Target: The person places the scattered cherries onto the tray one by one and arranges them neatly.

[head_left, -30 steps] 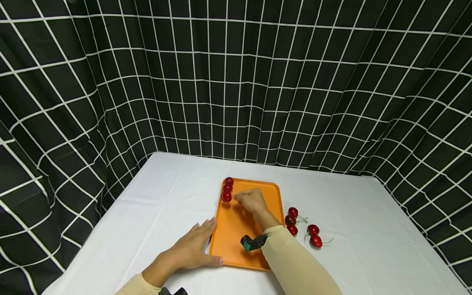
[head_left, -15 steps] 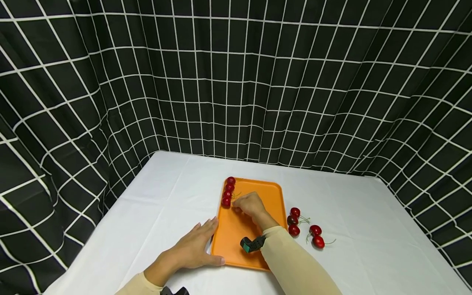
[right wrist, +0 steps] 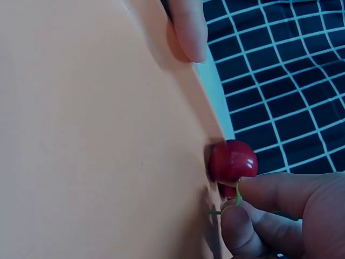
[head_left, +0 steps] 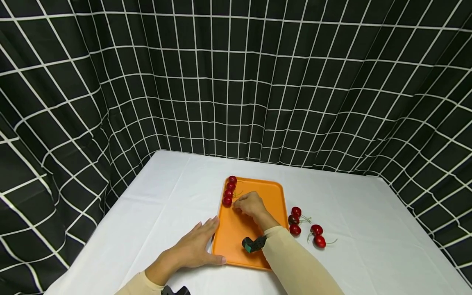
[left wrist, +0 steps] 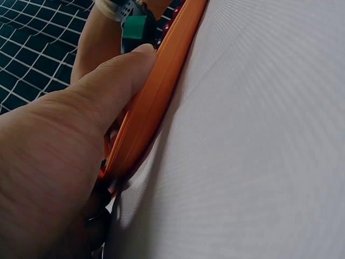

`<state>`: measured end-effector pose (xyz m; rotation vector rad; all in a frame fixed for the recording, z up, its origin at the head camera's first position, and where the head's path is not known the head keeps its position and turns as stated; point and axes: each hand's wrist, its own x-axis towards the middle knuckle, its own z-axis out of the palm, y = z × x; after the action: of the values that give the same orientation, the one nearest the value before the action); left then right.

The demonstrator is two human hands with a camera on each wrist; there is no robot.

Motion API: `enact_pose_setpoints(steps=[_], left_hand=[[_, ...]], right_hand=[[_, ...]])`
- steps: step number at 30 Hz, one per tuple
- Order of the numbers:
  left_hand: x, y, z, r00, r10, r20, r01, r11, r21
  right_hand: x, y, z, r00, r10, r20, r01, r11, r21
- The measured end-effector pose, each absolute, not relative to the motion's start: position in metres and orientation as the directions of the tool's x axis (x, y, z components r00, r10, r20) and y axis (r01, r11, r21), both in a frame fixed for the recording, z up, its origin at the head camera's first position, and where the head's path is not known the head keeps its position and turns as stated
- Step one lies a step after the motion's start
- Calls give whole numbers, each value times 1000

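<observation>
While the left hand (head_left: 194,247) lies spread against the tray's (head_left: 236,246) near left corner, the right hand (head_left: 251,204), closer, pinches by its stem (right wrist: 238,195) the cherry (head_left: 227,201) just to its left, ending a row (head_left: 229,192) running forward past that hand.

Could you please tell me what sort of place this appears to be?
Probably a makeshift recording booth: a white-gridded black curtain hangs behind and to both sides of a white tablecloth bearing an orange tray.
</observation>
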<state>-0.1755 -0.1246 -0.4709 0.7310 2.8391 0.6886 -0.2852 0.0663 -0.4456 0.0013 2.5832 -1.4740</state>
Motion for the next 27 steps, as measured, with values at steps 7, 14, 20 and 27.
enact_pose_setpoints(steps=[7, 14, 20, 27], left_hand=[[-175, -127, -472, -868, 497, 5, 442, 767, 465], [-174, -129, -471, -871, 492, 7, 438, 768, 468], [-173, -129, -470, -867, 498, 11, 444, 762, 471], [-174, -126, -470, -868, 496, 8, 441, 765, 470]], right_hand=[[-286, 67, -447, -985, -96, -144, 80, 485, -871], [-285, 79, -437, -989, -78, -124, 71, 489, -869], [-273, 112, -407, -996, -57, -64, 35, 411, -911], [-245, 187, -372, -998, 12, 66, -60, 269, -961]])
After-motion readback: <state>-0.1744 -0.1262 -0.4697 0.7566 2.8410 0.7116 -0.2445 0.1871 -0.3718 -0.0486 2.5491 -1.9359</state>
